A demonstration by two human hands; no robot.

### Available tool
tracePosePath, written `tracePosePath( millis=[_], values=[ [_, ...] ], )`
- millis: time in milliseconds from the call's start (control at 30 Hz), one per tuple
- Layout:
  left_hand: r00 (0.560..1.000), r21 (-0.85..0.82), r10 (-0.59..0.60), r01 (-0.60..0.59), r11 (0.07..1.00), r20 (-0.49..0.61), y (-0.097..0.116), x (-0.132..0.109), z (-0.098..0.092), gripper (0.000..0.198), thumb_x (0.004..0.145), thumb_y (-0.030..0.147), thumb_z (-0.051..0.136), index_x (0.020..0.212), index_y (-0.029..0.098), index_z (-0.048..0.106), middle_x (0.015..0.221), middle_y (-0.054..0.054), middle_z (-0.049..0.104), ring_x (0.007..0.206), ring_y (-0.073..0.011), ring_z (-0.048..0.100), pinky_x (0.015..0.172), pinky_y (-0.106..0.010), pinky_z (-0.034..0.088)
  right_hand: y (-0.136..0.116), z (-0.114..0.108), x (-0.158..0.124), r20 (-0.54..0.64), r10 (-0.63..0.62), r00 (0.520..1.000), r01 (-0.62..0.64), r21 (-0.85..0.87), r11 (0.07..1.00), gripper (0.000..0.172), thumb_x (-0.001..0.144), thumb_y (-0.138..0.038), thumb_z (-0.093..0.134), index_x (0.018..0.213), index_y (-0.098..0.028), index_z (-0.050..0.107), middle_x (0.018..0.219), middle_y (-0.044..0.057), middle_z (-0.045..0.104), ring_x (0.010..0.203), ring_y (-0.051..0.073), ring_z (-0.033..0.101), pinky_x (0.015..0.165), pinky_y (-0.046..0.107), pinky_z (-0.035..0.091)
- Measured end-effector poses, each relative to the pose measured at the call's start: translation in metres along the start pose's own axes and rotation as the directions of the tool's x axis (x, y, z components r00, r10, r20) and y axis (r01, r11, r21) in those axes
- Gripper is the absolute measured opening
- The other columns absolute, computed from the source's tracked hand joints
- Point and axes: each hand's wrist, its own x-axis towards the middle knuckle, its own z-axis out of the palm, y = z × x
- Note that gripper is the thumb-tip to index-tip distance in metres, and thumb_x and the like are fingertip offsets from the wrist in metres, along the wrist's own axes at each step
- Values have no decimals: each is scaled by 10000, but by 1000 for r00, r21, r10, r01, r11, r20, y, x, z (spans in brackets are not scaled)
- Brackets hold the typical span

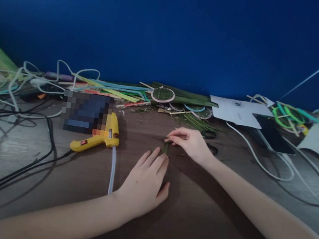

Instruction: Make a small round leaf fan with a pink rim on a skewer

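My left hand (147, 178) lies flat on the table, its fingers stretched forward and its thumb apart. Its fingertips press on dark green leaf strips, largely hidden under them. One narrow green leaf strip (166, 148) rises from those fingertips to my right hand (190, 144), whose thumb and forefinger are pinched at its upper end. The exact grip is small and partly blurred. Just behind the right hand are black-handled scissors (209, 134), partly covered by it. To the left of my left hand rests a yellow glue gun (99, 136) with a clear glue stick (112, 168) in it.
A woven green round in a pale hoop (162, 95) lies at the back among long leaves (187, 94) and sticks. White paper (236, 111) and a phone (274, 135) with a white cable are at the right. Black cables (51, 134) and tangled white wires (19, 85) crowd the left.
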Motion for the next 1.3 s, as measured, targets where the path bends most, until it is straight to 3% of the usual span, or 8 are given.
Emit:
tracePosePath(
  millis=[200,333,467,667,1033,1300],
  values=[
    [1000,1,8,-8,1000,-9,0,0,1,478,807,270,427,1219,32,479,1214,-156,539,1245,-315,387,1033,-432,336,2,1,-1,-38,-91,995,89,-60,994,187,757,-183,575,930,-166,641,785,46,680,715,162,661,623,283,518],
    [1000,4,4,-4,1000,-8,0,0,2,486,805,270,424,1222,27,479,1214,-152,541,1247,-313,383,1035,-432,336,6,2,0,-35,-55,998,56,12,998,201,753,-200,581,944,-151,621,794,56,666,676,156,659,568,264,514],
    [1000,7,6,-6,1000,-4,0,1,2,492,810,279,410,1228,28,479,1212,-148,544,1245,-311,387,1037,-427,335,7,2,0,-39,-14,999,17,68,998,187,752,-226,582,916,-139,607,810,64,651,645,156,662,525,253,507],
    [1000,15,5,-5,1000,-10,1,0,1,481,810,271,409,1221,35,487,1209,-145,546,1245,-311,389,1036,-426,337,3,3,-2,-39,-6,999,4,-38,999,141,734,-189,587,867,-148,609,760,52,668,625,149,653,550,259,500],
    [1000,15,14,-14,1000,-15,0,-1,1,481,808,271,406,1216,30,494,1205,-146,549,1236,-313,398,1033,-429,342,3,2,-1,-42,44,998,-48,-91,995,111,727,-203,579,823,-152,603,746,45,650,553,117,589,409,204,427],
    [1000,2,7,-7,1000,-13,0,0,0,482,802,271,415,1212,30,496,1205,-145,550,1239,-309,396,1036,-427,340,-2,5,-6,-39,-18,999,11,-187,982,124,715,-144,573,835,-173,587,706,4,603,571,116,584,558,260,490]
  ],
)
